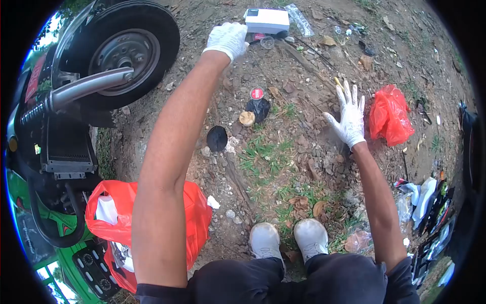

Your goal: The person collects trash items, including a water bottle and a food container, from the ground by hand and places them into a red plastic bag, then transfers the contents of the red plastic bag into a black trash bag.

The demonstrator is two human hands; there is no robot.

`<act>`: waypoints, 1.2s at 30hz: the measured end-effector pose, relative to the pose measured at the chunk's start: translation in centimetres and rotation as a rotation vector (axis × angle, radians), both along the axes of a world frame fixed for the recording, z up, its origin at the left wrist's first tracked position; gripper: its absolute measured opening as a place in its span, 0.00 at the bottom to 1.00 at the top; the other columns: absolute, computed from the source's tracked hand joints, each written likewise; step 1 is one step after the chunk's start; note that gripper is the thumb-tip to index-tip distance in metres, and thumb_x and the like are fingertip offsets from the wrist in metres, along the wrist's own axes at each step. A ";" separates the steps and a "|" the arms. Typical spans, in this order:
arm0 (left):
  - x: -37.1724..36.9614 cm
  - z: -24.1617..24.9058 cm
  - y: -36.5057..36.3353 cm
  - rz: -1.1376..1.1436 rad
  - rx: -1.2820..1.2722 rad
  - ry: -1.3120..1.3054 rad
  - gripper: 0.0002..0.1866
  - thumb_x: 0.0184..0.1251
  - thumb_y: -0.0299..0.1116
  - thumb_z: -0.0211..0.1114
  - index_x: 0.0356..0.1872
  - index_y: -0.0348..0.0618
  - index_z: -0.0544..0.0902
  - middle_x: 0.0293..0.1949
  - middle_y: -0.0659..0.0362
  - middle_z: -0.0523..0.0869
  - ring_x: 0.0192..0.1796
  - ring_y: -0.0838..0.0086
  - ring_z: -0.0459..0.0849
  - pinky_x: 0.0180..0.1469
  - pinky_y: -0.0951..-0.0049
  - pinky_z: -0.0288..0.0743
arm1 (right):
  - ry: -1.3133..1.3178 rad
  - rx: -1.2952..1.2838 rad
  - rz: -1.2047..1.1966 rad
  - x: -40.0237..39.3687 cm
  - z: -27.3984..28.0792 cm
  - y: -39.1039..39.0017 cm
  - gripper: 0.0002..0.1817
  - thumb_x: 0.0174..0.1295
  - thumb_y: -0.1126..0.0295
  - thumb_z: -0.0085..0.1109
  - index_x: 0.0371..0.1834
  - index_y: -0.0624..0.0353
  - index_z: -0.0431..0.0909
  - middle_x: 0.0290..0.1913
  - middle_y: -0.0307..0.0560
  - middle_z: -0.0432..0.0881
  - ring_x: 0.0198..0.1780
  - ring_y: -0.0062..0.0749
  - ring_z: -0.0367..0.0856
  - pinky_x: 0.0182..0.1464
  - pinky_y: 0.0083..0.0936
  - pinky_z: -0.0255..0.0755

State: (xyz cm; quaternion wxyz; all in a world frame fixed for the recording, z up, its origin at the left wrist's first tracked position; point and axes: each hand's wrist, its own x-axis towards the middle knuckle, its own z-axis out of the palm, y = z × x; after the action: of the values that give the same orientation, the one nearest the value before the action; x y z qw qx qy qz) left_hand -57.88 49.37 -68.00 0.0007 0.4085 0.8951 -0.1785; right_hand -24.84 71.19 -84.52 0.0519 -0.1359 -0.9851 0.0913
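My left hand (228, 41), in a white glove, is at the top centre with its fingers curled in, right beside the left end of a white box (267, 20). What those fingers hold, if anything, is hidden. A clear plastic cup (267, 42) lies just below the box. My right hand (349, 117), also gloved, is stretched out low over the dirt with its fingers spread and nothing in its palm that I can see. A small yellow piece (337, 82) shows at its fingertips. Close to its right is a crumpled red plastic bag (391, 115).
A green vehicle's wheel (126, 55) stands at the left, above a filled red bag (197, 218). Mid-ground lie a red-labelled lid (256, 93), a tan-topped cup (247, 118), a black round piece (217, 138) and black plastic (259, 109). Litter (425, 202) heaps at the lower right.
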 end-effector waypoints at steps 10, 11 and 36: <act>-11.4 -8.8 9.9 0.042 0.048 -0.130 0.55 0.58 0.48 0.81 0.86 0.52 0.61 0.85 0.54 0.65 0.83 0.54 0.67 0.82 0.49 0.66 | -0.264 -0.039 0.021 -2.5 1.4 -0.3 0.53 0.68 0.30 0.57 0.89 0.49 0.57 0.92 0.49 0.44 0.91 0.57 0.42 0.87 0.65 0.37; -11.7 -9.5 10.2 0.055 0.021 -0.133 0.63 0.52 0.51 0.84 0.88 0.55 0.55 0.88 0.56 0.58 0.86 0.52 0.60 0.83 0.42 0.61 | -0.258 -0.040 0.025 -2.4 1.3 -0.3 0.52 0.68 0.30 0.57 0.88 0.49 0.58 0.92 0.50 0.45 0.90 0.57 0.43 0.87 0.65 0.37; 1.7 -1.0 -2.0 0.300 0.551 -0.457 0.63 0.41 0.73 0.81 0.68 0.26 0.76 0.63 0.36 0.85 0.66 0.48 0.86 0.70 0.55 0.79 | -0.154 -0.019 0.111 -0.8 1.7 -0.9 0.53 0.70 0.37 0.61 0.90 0.54 0.52 0.92 0.53 0.45 0.91 0.57 0.40 0.87 0.64 0.37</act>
State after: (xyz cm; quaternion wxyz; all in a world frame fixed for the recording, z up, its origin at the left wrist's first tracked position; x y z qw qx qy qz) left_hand -56.19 47.34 -69.02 0.1162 0.2873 0.9361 0.1664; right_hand -25.68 70.28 -82.85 -0.0305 -0.0881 -0.9913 0.0928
